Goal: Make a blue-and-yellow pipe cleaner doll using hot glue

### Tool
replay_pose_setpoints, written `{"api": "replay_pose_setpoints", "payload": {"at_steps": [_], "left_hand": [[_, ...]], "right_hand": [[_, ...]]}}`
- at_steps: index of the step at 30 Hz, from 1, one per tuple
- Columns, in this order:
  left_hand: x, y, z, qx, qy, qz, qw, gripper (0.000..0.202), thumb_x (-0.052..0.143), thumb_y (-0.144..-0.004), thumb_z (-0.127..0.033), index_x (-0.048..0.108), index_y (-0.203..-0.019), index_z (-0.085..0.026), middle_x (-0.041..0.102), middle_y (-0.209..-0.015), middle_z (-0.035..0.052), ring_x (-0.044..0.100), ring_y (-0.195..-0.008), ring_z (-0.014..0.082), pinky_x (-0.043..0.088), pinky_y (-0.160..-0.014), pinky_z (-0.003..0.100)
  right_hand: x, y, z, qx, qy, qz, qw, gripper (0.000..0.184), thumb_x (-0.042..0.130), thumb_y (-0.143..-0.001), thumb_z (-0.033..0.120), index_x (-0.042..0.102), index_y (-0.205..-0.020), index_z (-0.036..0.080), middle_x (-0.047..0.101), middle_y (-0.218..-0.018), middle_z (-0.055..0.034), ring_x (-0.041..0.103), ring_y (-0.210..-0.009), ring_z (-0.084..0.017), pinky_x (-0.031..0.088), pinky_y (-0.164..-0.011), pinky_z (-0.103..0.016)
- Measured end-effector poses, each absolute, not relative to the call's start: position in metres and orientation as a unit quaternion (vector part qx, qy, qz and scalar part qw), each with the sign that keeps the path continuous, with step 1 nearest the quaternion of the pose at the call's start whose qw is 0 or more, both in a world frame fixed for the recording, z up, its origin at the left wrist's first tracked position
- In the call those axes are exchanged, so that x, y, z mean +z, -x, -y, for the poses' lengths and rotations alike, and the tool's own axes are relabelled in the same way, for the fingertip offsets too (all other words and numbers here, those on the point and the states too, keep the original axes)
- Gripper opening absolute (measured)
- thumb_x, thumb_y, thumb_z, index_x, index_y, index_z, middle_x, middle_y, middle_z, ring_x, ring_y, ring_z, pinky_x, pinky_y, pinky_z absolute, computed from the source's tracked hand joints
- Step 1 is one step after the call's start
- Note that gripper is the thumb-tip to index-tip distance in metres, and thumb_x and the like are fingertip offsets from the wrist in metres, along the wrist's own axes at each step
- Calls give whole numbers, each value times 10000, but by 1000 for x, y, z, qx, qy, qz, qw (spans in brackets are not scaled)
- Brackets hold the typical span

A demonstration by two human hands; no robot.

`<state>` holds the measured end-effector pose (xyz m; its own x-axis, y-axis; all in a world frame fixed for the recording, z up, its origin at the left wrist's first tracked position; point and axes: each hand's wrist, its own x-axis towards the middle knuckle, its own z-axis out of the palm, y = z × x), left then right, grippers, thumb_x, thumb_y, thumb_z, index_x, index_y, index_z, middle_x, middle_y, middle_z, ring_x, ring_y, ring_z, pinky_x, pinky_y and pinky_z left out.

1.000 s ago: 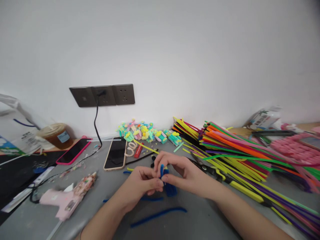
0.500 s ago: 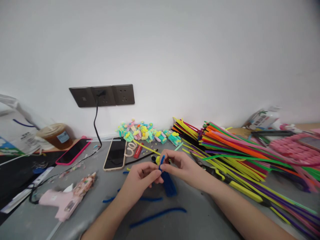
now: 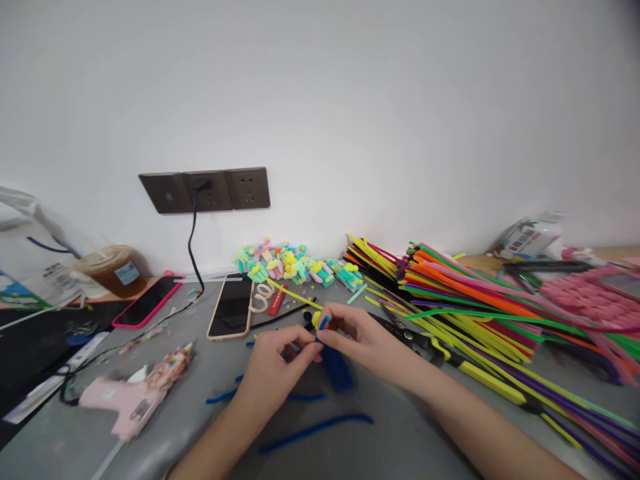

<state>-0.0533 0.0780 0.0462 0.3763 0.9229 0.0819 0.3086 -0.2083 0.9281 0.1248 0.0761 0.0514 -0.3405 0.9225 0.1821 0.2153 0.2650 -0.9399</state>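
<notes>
My left hand [image 3: 283,357] and my right hand [image 3: 357,337] meet at the middle of the table, fingertips pinched close together. Between them is a blue pipe cleaner [image 3: 324,323], its short end poking up by my right thumb and index finger. A blue fuzzy strip [image 3: 339,370] made of pipe cleaner hangs or lies below my right fingers. My left thumb and fingers close on the lower part, though the exact contact is hidden. Just behind my fingertips is a yellow fuzzy piece [image 3: 317,319]. Loose blue pipe cleaners [image 3: 320,430] lie in front of and beside my left forearm.
A pink glue gun [image 3: 125,403] lies at left, near a pink-cased phone [image 3: 149,303] and a drink cup [image 3: 113,270]. Another phone [image 3: 231,308] and small pastel pieces [image 3: 290,262] are farther back. Pipe cleaner bundles [image 3: 465,293] and yellow-handled pliers [image 3: 490,382] spread across the right.
The blue end between my fingers has tipped lower and is more covered by my right hand. Both hands stay in nearly the same place.
</notes>
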Motion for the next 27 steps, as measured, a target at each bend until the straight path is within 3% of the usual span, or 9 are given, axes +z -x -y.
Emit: {"api": "replay_pose_setpoints", "payload": {"at_steps": [9,11,14,18,27], "left_hand": [[42,50,-78,382,-671,-436,463,115,691,-776,-268,719,-715,-175,671,-662,32,577,-621,158,384,-535,222],[41,51,-80,403,-628,-423,514,170,720,-765,-330,703,-714,-169,662,-650,28,564,-613,149,383,-530,218],[40,51,-82,411,-546,-413,602,301,739,-756,-453,700,-730,-156,651,-623,22,514,-552,115,358,-499,204],[40,51,-82,396,-444,-388,704,374,782,-706,-506,722,-750,-140,649,-686,32,524,-619,107,361,-504,184],[42,49,-75,410,-314,-339,786,354,900,-587,-370,643,-631,-130,496,-605,-32,380,-575,65,272,-444,148]], "right_hand": [[52,-127,-76,514,410,642,394,213,647,-842,376,569,-825,178,590,-645,19,573,-597,-134,434,-572,-229],[53,-126,-74,457,415,661,426,157,615,-868,327,576,-832,179,578,-644,20,548,-564,-121,415,-531,-213],[56,-125,-70,254,414,726,486,64,559,-894,196,600,-846,182,542,-644,22,467,-524,-103,357,-479,-200],[56,-127,-68,51,345,808,475,144,515,-924,105,621,-877,192,567,-716,-8,504,-608,-117,389,-538,-207],[50,-128,-69,27,307,852,422,171,537,-914,86,663,-887,198,544,-723,-10,479,-620,-114,358,-548,-222]]}}
